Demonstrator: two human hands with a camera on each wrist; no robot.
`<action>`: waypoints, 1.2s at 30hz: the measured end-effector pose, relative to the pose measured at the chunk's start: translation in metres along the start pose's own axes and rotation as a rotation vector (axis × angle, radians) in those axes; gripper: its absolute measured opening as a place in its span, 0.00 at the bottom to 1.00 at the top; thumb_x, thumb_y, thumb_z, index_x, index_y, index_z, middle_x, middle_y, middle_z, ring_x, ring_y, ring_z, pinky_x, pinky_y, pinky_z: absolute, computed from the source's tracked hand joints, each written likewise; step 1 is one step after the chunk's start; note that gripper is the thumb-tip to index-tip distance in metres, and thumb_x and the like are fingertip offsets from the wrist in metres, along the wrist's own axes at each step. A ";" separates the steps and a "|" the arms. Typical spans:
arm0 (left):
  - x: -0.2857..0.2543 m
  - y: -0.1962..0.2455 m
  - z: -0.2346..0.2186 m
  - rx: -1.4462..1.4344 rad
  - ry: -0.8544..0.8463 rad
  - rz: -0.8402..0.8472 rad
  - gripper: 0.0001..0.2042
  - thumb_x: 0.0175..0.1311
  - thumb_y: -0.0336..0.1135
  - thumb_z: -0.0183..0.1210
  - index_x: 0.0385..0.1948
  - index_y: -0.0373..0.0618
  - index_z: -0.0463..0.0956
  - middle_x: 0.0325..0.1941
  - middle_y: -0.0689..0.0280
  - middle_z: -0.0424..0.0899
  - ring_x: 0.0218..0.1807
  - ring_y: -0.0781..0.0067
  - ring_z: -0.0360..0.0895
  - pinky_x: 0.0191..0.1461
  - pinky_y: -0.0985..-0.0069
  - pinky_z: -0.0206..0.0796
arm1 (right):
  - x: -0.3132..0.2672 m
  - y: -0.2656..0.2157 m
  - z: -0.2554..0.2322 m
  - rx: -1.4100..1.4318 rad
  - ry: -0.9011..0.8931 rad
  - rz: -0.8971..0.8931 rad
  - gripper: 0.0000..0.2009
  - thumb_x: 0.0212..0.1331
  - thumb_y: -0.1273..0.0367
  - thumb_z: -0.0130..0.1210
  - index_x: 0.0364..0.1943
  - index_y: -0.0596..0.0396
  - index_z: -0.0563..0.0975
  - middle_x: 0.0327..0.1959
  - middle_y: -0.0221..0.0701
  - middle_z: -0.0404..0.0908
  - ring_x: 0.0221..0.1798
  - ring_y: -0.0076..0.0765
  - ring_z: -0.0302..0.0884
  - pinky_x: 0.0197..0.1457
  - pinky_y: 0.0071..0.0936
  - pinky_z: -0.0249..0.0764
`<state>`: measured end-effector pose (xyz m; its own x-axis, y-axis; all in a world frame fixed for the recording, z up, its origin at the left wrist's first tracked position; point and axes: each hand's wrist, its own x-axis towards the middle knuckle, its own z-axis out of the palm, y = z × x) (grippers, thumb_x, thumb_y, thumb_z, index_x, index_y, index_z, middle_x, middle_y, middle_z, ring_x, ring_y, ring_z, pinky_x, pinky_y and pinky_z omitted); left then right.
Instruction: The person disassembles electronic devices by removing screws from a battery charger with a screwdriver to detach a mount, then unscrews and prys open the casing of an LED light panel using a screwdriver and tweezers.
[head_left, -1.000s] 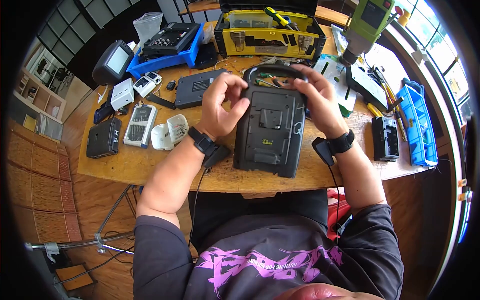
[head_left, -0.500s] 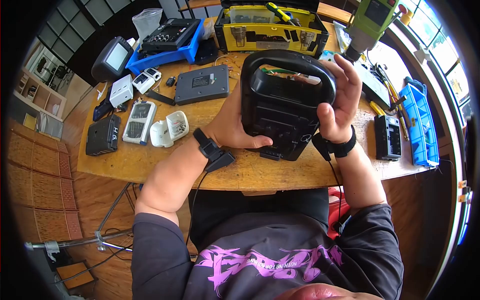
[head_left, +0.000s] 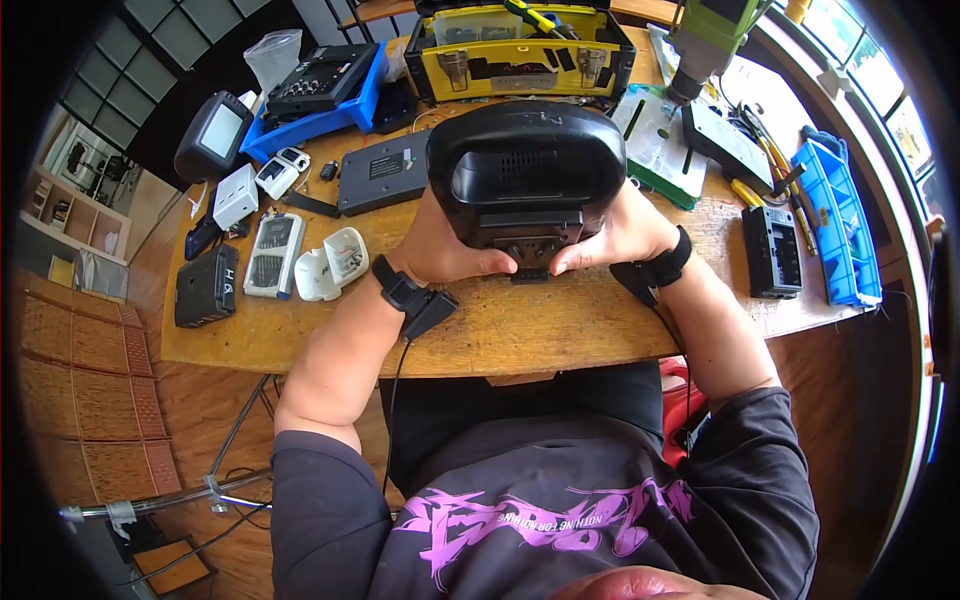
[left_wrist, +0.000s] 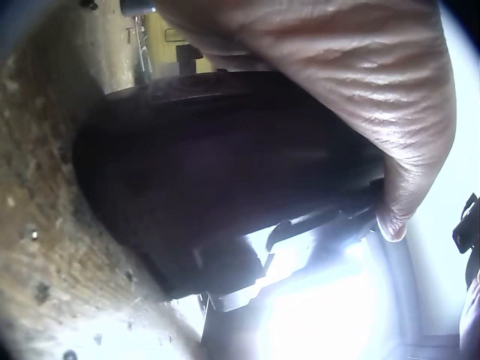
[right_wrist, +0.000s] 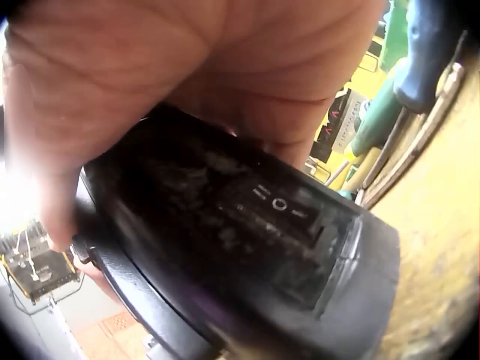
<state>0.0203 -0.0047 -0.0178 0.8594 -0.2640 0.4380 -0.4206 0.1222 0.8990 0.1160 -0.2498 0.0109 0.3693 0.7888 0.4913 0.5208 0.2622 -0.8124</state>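
Observation:
Both hands hold a bulky black device [head_left: 530, 135] above the wooden table, its rounded end facing up in the head view. My left hand [head_left: 440, 245] grips its left side, the thumb lying along the near face. On the opposite side my right hand [head_left: 625, 235] grips it, thumb tip close to the left one. The fingers behind the device are hidden. In the left wrist view the dark casing [left_wrist: 210, 157] lies under the left hand [left_wrist: 352, 67]. Small white markings show on the casing [right_wrist: 225, 217] below the right hand [right_wrist: 187, 67] in the right wrist view.
A yellow and black toolbox [head_left: 520, 75] stands behind. Left are a blue tray [head_left: 365, 105], a grey flat box [head_left: 375, 172], a bit case [head_left: 273, 255] and an open white case [head_left: 322, 277]. To the right are a green drill [head_left: 710, 40], black charger [head_left: 770, 255] and blue bin [head_left: 835, 225].
The device has turned from its flat back face to its rounded end. The right hand, its fingers raised half a second ago, now grips the right side; the left thumb has moved slightly left.

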 end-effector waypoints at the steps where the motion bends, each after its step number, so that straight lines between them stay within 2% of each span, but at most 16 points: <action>1: 0.000 0.001 0.001 0.000 -0.002 -0.001 0.58 0.36 0.31 0.87 0.74 0.41 0.56 0.70 0.61 0.71 0.70 0.67 0.69 0.74 0.64 0.65 | 0.000 0.001 0.002 0.064 0.012 0.028 0.53 0.35 0.56 0.87 0.68 0.63 0.69 0.60 0.37 0.81 0.60 0.31 0.75 0.64 0.33 0.74; 3: -0.001 0.003 0.002 -0.003 0.007 -0.047 0.55 0.36 0.32 0.88 0.72 0.41 0.61 0.69 0.62 0.73 0.69 0.68 0.71 0.73 0.65 0.65 | -0.001 0.004 0.002 0.045 0.001 0.013 0.53 0.35 0.57 0.87 0.68 0.63 0.68 0.59 0.36 0.81 0.60 0.30 0.75 0.64 0.32 0.74; 5: 0.001 0.004 0.001 0.029 -0.016 -0.017 0.55 0.36 0.31 0.88 0.72 0.41 0.61 0.68 0.62 0.74 0.69 0.68 0.71 0.73 0.65 0.65 | -0.002 0.007 0.000 0.023 -0.010 -0.004 0.53 0.35 0.57 0.88 0.68 0.63 0.68 0.58 0.35 0.81 0.59 0.29 0.75 0.63 0.31 0.74; 7: 0.001 0.006 0.002 0.060 -0.036 0.014 0.55 0.36 0.31 0.87 0.72 0.41 0.61 0.68 0.62 0.74 0.69 0.68 0.71 0.73 0.65 0.66 | -0.003 0.010 -0.002 0.022 -0.055 0.096 0.54 0.34 0.58 0.88 0.68 0.62 0.68 0.57 0.33 0.81 0.56 0.26 0.75 0.57 0.29 0.76; 8: 0.001 0.009 0.004 0.027 -0.024 -0.018 0.55 0.36 0.31 0.87 0.72 0.41 0.61 0.68 0.62 0.74 0.69 0.68 0.71 0.73 0.65 0.66 | -0.003 0.010 -0.001 0.021 -0.056 0.096 0.54 0.34 0.58 0.88 0.68 0.62 0.68 0.57 0.33 0.81 0.56 0.26 0.75 0.57 0.29 0.76; 10: 0.001 0.009 0.005 -0.007 -0.008 -0.051 0.55 0.35 0.31 0.87 0.72 0.41 0.62 0.68 0.62 0.74 0.69 0.68 0.71 0.72 0.65 0.66 | -0.002 0.010 -0.001 0.044 -0.065 0.107 0.53 0.34 0.59 0.88 0.68 0.61 0.68 0.56 0.32 0.80 0.51 0.24 0.75 0.50 0.28 0.78; 13: 0.001 0.009 0.002 0.019 -0.009 -0.048 0.54 0.36 0.30 0.87 0.72 0.42 0.62 0.68 0.63 0.74 0.69 0.68 0.71 0.73 0.65 0.65 | -0.003 0.016 0.006 0.160 -0.008 0.097 0.53 0.35 0.61 0.87 0.69 0.60 0.67 0.58 0.32 0.80 0.52 0.25 0.75 0.50 0.28 0.78; 14: 0.001 0.011 0.002 0.000 -0.003 -0.097 0.54 0.37 0.31 0.87 0.72 0.42 0.62 0.68 0.63 0.74 0.69 0.68 0.71 0.73 0.65 0.65 | -0.003 0.014 0.006 0.159 -0.009 0.095 0.53 0.35 0.61 0.87 0.69 0.60 0.67 0.58 0.32 0.80 0.52 0.25 0.75 0.50 0.28 0.78; 16: 0.001 0.011 0.002 -0.017 -0.001 -0.144 0.54 0.38 0.31 0.87 0.72 0.42 0.61 0.68 0.63 0.74 0.69 0.68 0.71 0.73 0.65 0.64 | -0.003 0.009 0.003 0.159 -0.031 0.228 0.52 0.36 0.64 0.86 0.70 0.61 0.66 0.62 0.35 0.78 0.60 0.30 0.74 0.61 0.31 0.76; 17: 0.001 0.008 0.002 -0.039 0.007 -0.132 0.53 0.38 0.31 0.86 0.72 0.42 0.62 0.68 0.63 0.74 0.69 0.68 0.71 0.73 0.65 0.64 | -0.002 0.008 0.003 0.155 -0.030 0.224 0.52 0.36 0.64 0.86 0.70 0.61 0.66 0.62 0.35 0.78 0.60 0.30 0.74 0.61 0.31 0.76; 19: 0.001 0.006 0.003 -0.061 0.016 -0.119 0.53 0.39 0.32 0.86 0.72 0.42 0.62 0.68 0.63 0.74 0.69 0.68 0.70 0.73 0.65 0.64 | -0.002 0.009 0.005 0.153 0.002 0.140 0.52 0.37 0.66 0.85 0.70 0.62 0.66 0.64 0.37 0.77 0.66 0.33 0.72 0.70 0.34 0.70; 30: 0.002 0.002 -0.003 0.106 -0.034 -0.033 0.52 0.40 0.36 0.87 0.70 0.40 0.64 0.66 0.63 0.76 0.68 0.68 0.71 0.72 0.65 0.64 | -0.003 0.006 0.004 0.151 -0.022 0.153 0.51 0.37 0.65 0.86 0.70 0.62 0.67 0.64 0.38 0.78 0.67 0.36 0.72 0.72 0.37 0.69; 36: 0.001 0.001 -0.003 0.094 -0.038 -0.037 0.52 0.40 0.36 0.87 0.71 0.40 0.63 0.67 0.62 0.75 0.68 0.68 0.71 0.72 0.66 0.64 | -0.005 0.010 0.002 0.097 -0.024 0.161 0.51 0.36 0.63 0.86 0.69 0.63 0.68 0.64 0.39 0.78 0.66 0.37 0.73 0.71 0.37 0.69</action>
<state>0.0219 -0.0024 -0.0161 0.8636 -0.3033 0.4027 -0.4161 0.0221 0.9091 0.1179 -0.2504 -0.0006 0.4232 0.8375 0.3457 0.3794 0.1827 -0.9070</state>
